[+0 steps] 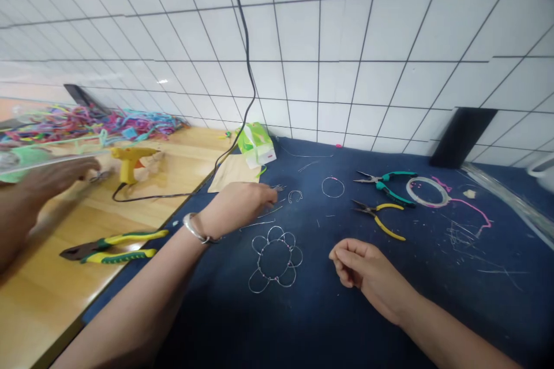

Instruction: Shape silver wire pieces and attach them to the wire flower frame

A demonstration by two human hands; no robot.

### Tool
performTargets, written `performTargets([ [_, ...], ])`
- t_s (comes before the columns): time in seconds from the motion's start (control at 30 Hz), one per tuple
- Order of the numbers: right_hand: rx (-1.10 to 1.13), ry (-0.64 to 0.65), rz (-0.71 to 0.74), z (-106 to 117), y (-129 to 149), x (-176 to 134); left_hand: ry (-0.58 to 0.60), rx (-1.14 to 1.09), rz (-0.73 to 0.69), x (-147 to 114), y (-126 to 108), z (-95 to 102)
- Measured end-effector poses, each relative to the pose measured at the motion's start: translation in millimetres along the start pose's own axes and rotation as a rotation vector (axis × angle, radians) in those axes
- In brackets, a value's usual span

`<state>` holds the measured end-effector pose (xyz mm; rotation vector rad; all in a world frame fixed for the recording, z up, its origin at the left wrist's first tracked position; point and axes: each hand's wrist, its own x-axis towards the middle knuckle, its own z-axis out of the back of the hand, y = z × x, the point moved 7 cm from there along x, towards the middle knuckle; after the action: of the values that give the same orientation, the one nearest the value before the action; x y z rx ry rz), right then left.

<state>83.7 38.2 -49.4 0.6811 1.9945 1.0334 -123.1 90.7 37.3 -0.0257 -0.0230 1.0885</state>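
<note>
My left hand, with a silver bangle at the wrist, reaches over the dark blue mat. Its fingers are closed beside a bunch of short wires; what they pinch is hidden. My right hand hovers at the right of a flower-shaped wire frame, its thumb and fingers curled together, and whatever they may hold does not show. Beyond the frame are a few curved wire pieces and a plain wire ring. A straight wire lies below my left fingers.
Teal pliers, yellow pliers and a wire coil lie at right. At left are yellow-green pliers, a yellow glue gun with a trailing cord, and another person's hand. A green packet stands near the tiled wall.
</note>
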Motion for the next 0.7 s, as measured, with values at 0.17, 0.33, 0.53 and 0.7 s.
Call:
performTargets([
  [0.17,-0.024,0.010,-0.015,0.3,-1.5,2.1,0.187,-0.065,0.061,-16.5,31.3,-42.6],
  [0.33,-0.042,0.009,-0.021,-0.2,-1.9,2.2,0.084,-0.100,0.191,-2.0,61.7,-42.5],
  [0.53,-0.048,0.014,-0.017,-0.8,-1.4,2.4,0.010,-0.054,0.327,21.7,99.9,-55.3],
  [0.7,-0.060,0.024,-0.025,-1.4,-0.2,1.8,0.046,-0.040,0.339,24.6,105.1,-72.5],
])
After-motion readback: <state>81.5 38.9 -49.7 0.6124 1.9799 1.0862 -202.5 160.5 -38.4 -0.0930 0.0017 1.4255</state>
